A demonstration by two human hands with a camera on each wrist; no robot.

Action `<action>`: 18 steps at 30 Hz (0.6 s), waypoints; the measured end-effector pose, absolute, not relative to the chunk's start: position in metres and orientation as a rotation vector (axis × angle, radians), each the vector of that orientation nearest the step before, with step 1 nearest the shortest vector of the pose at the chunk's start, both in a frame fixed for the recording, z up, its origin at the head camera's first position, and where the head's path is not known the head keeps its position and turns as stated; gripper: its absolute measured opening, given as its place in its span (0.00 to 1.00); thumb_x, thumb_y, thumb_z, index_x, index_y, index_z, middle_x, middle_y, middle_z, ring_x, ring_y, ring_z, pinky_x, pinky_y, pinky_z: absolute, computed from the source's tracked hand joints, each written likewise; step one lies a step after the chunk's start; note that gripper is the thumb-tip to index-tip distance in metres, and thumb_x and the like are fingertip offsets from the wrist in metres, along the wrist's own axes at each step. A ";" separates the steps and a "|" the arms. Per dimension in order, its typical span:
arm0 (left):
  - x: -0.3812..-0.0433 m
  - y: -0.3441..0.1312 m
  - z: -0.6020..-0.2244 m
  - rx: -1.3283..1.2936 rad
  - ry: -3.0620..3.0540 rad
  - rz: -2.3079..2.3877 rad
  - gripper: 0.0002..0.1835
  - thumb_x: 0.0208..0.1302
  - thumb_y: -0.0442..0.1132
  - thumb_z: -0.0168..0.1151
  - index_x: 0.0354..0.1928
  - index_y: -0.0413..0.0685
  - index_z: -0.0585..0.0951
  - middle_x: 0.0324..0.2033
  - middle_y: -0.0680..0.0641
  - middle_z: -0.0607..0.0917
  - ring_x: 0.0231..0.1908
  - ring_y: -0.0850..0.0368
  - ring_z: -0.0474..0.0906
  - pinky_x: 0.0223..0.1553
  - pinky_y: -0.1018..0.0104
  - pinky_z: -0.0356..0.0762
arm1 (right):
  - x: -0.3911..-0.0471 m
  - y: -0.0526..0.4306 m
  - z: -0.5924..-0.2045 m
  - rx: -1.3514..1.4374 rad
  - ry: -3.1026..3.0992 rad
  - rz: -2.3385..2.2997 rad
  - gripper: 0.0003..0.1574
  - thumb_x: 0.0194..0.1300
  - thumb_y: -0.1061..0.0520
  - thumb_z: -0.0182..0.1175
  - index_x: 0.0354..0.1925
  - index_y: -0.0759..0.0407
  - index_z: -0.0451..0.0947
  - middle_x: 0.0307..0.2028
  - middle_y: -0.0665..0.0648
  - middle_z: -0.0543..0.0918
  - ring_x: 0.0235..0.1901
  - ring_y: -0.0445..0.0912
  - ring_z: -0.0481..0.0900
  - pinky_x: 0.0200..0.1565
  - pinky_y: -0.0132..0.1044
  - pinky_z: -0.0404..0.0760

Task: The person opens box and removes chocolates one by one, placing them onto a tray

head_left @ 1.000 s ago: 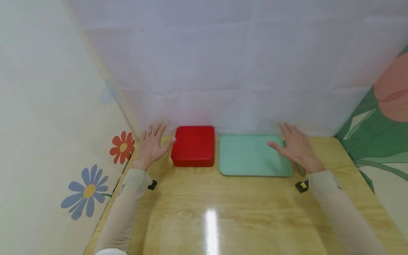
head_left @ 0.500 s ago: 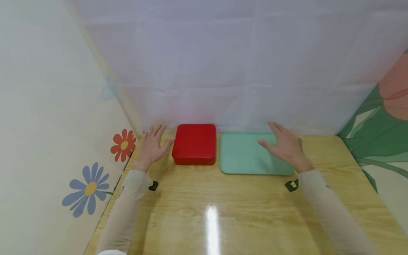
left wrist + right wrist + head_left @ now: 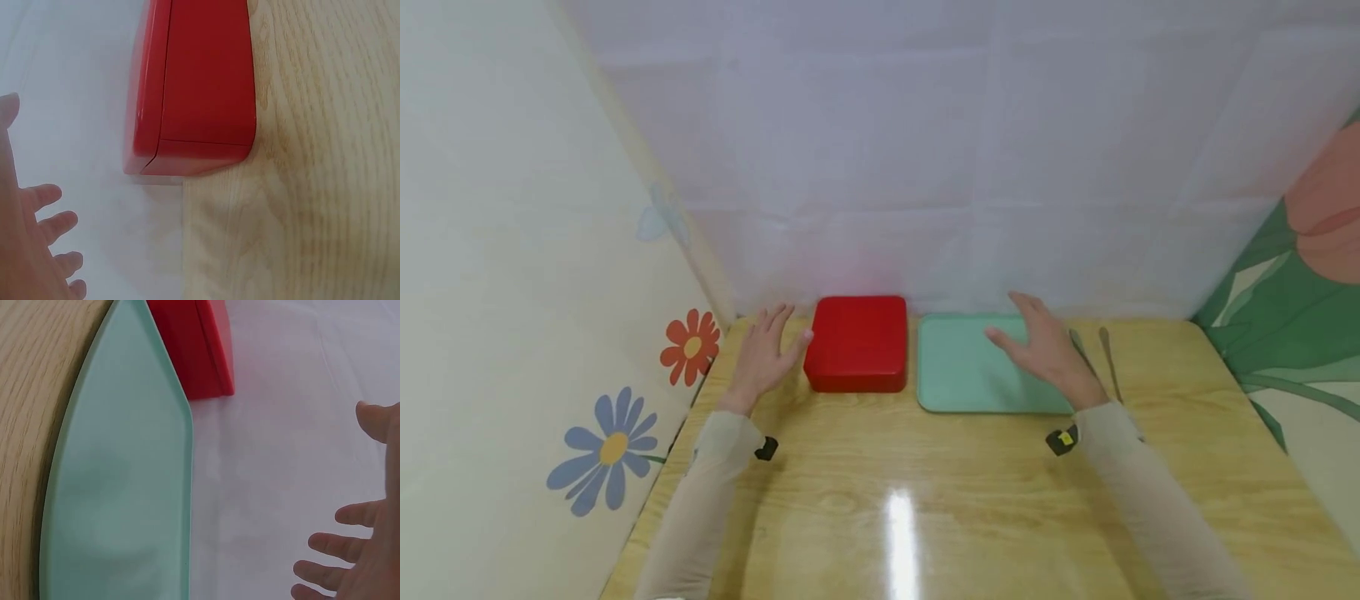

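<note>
A red lidded box (image 3: 857, 343) stands at the back of the wooden table. My left hand (image 3: 763, 358) is held just left of it, fingers spread and thumb near the box's left edge. In the left wrist view the box (image 3: 206, 75) shows a seam below its lid, and the hand (image 3: 31, 237) holds nothing. To the right of the box lies a mint-green tray (image 3: 962, 367). Over the tray's right part hovers my right hand (image 3: 1045, 350), fingers extended and holding nothing. The right wrist view shows the tray (image 3: 119, 487) bare beneath it.
Two slim utensils with metal-looking handles (image 3: 1108, 354) lie right of the tray, partly hidden by the right hand. A white cloth (image 3: 925, 167) hangs behind the table. Flower-decorated walls (image 3: 490, 292) flank both sides.
My right hand has moved left, from the tray's right edge farther over it, uncovering the utensils. The left hand has stayed beside the box, shifting slightly.
</note>
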State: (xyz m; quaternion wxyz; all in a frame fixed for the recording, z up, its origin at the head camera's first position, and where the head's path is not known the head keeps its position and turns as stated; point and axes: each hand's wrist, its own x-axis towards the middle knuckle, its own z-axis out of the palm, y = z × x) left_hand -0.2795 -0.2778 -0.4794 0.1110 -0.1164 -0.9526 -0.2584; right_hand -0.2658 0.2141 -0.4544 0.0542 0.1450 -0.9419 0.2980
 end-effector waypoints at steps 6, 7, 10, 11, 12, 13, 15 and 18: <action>-0.275 -0.277 -0.486 -0.332 -2.799 -0.807 0.43 0.80 0.65 0.49 0.84 0.44 0.60 0.82 0.35 0.61 0.82 0.26 0.48 0.80 0.26 0.44 | -0.265 0.202 -0.461 0.442 -2.837 0.996 0.58 0.78 0.28 0.54 0.85 0.61 0.50 0.83 0.69 0.55 0.81 0.68 0.55 0.77 0.71 0.57; -0.275 -0.277 -0.487 -0.327 -2.803 -0.815 0.43 0.80 0.65 0.49 0.84 0.44 0.60 0.82 0.35 0.60 0.82 0.26 0.47 0.80 0.26 0.43 | -0.265 0.200 -0.462 0.441 -2.830 1.012 0.58 0.78 0.28 0.54 0.85 0.61 0.50 0.83 0.69 0.55 0.81 0.68 0.56 0.78 0.70 0.57; -0.274 -0.277 -0.488 -0.311 -2.814 -0.842 0.44 0.80 0.66 0.49 0.85 0.45 0.59 0.83 0.35 0.59 0.83 0.28 0.46 0.81 0.28 0.42 | -0.267 0.195 -0.465 0.435 -2.814 1.049 0.57 0.78 0.28 0.55 0.85 0.63 0.51 0.83 0.69 0.56 0.81 0.68 0.56 0.78 0.69 0.57; -0.273 -0.276 -0.488 -0.306 -2.815 -0.853 0.44 0.80 0.66 0.49 0.85 0.46 0.58 0.83 0.36 0.58 0.83 0.29 0.46 0.81 0.28 0.42 | -0.267 0.193 -0.466 0.433 -2.807 1.058 0.57 0.78 0.29 0.55 0.84 0.63 0.52 0.83 0.69 0.56 0.81 0.68 0.56 0.78 0.69 0.57; -0.273 -0.276 -0.488 -0.303 -2.816 -0.864 0.44 0.80 0.66 0.48 0.85 0.46 0.58 0.83 0.36 0.58 0.83 0.30 0.45 0.81 0.29 0.41 | -0.267 0.191 -0.467 0.430 -2.799 1.075 0.57 0.78 0.29 0.55 0.84 0.62 0.52 0.83 0.69 0.56 0.81 0.67 0.56 0.78 0.69 0.57; -0.273 -0.275 -0.488 -0.305 -2.818 -0.875 0.44 0.80 0.66 0.48 0.85 0.46 0.57 0.83 0.36 0.58 0.83 0.30 0.45 0.81 0.28 0.42 | -0.268 0.189 -0.468 0.427 -2.795 1.090 0.57 0.78 0.28 0.55 0.84 0.62 0.52 0.83 0.68 0.56 0.81 0.67 0.56 0.78 0.69 0.57; -0.272 -0.275 -0.488 -0.301 -2.818 -0.896 0.43 0.81 0.65 0.48 0.85 0.46 0.57 0.84 0.36 0.57 0.84 0.30 0.44 0.81 0.28 0.42 | -0.269 0.186 -0.471 0.423 -2.790 1.112 0.57 0.77 0.28 0.55 0.84 0.62 0.53 0.83 0.68 0.57 0.81 0.66 0.56 0.79 0.68 0.57; -0.272 -0.275 -0.490 -0.298 -2.811 -0.939 0.43 0.81 0.65 0.48 0.85 0.46 0.57 0.84 0.37 0.58 0.84 0.31 0.44 0.80 0.27 0.44 | -0.269 0.181 -0.473 0.422 -2.786 1.148 0.58 0.77 0.27 0.55 0.85 0.61 0.53 0.83 0.67 0.57 0.81 0.65 0.57 0.79 0.67 0.58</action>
